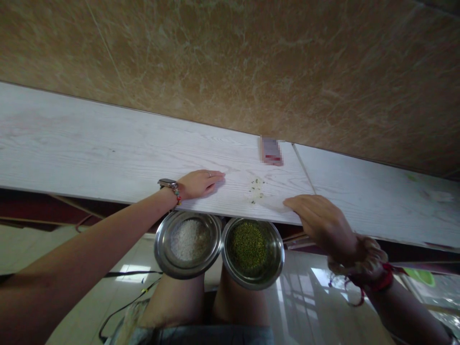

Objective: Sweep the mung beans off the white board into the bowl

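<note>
My left hand lies on the white wooden ledge, its fingers stretched out and holding nothing. To the right of its fingertips is a small scatter of green beans and pale grains. On the far side of that scatter, my right hand has its fingers closed near the ledge's front edge. A faint pale, see-through patch shows at its fingertips; what they hold, if anything, I cannot make out. Below the edge, a steel bowl of white grains and a steel bowl of green beans rest side by side on my legs.
A small blurred packet-like item lies at the back of the ledge, against the brown marbled wall. A seam crosses the ledge to the right of it. Black straps show at lower left, and a light green object at far right.
</note>
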`<action>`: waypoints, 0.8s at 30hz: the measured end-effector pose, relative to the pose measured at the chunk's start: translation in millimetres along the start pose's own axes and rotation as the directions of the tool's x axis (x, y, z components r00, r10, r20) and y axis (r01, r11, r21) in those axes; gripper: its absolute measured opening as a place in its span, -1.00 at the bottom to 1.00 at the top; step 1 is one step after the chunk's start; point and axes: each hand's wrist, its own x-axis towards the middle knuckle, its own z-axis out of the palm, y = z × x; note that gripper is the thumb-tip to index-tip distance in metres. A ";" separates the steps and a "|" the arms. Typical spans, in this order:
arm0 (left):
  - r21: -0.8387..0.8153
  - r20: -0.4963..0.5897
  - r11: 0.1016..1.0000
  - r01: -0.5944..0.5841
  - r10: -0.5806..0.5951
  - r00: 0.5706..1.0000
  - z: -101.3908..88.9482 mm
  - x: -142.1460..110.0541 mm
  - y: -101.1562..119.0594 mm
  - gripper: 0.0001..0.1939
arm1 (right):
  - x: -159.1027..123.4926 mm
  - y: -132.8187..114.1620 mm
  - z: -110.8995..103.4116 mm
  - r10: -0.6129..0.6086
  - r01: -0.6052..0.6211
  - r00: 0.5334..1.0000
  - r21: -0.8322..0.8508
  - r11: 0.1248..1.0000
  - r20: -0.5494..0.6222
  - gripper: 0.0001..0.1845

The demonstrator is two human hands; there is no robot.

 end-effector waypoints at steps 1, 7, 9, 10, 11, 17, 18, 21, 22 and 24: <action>0.000 0.003 1.000 -0.001 0.001 1.000 0.2 -0.1 -0.4 -0.62 | 2.1 0.2 2.8 -0.003 0.003 1.000 -0.001 1.000 -0.008 -0.67; 0.004 0.004 1.000 0.003 -0.003 1.000 2.1 -0.1 -2.4 -0.62 | 6.5 1.9 8.0 -0.066 0.066 0.998 0.013 0.998 0.016 -0.63; -0.002 0.007 1.000 0.002 -0.002 1.000 1.9 0.1 -2.1 -0.62 | 1.9 2.2 2.0 -0.062 0.062 0.998 0.009 0.998 0.028 -0.63; -0.004 0.010 1.000 0.004 -0.004 1.000 1.6 0.2 -1.7 -0.62 | -0.5 2.4 -1.2 -0.056 0.056 0.998 0.007 0.998 0.034 -0.64; -0.006 0.017 1.000 0.006 -0.006 1.000 1.1 0.3 -1.2 -0.62 | -2.6 2.6 -3.9 -0.049 0.049 0.998 0.006 0.999 0.040 -0.65; -0.005 0.029 1.000 0.029 -0.028 0.999 -0.8 0.6 0.8 -0.61 | -4.9 4.1 -3.1 -0.022 0.022 1.000 -0.016 1.000 0.022 -0.68; -0.003 0.030 1.000 0.029 -0.028 0.999 -0.6 0.6 0.6 -0.61 | -4.9 3.7 -2.4 -0.022 0.022 0.999 -0.014 1.000 0.024 -0.68; 0.009 0.036 1.000 0.021 -0.021 0.999 0.3 0.6 -0.4 -0.62 | -7.1 0.6 -5.1 -0.002 0.001 0.999 0.007 1.000 0.041 -0.69; 0.014 0.037 1.000 0.019 -0.019 0.999 0.5 0.6 -0.7 -0.62 | -8.5 -0.9 -7.6 0.013 -0.014 0.999 0.011 1.000 0.044 -0.70; 0.025 0.034 1.000 0.015 -0.016 0.999 0.7 0.6 -0.8 -0.62 | -11.5 -4.0 -13.3 0.034 -0.035 0.998 0.022 0.999 0.048 -0.72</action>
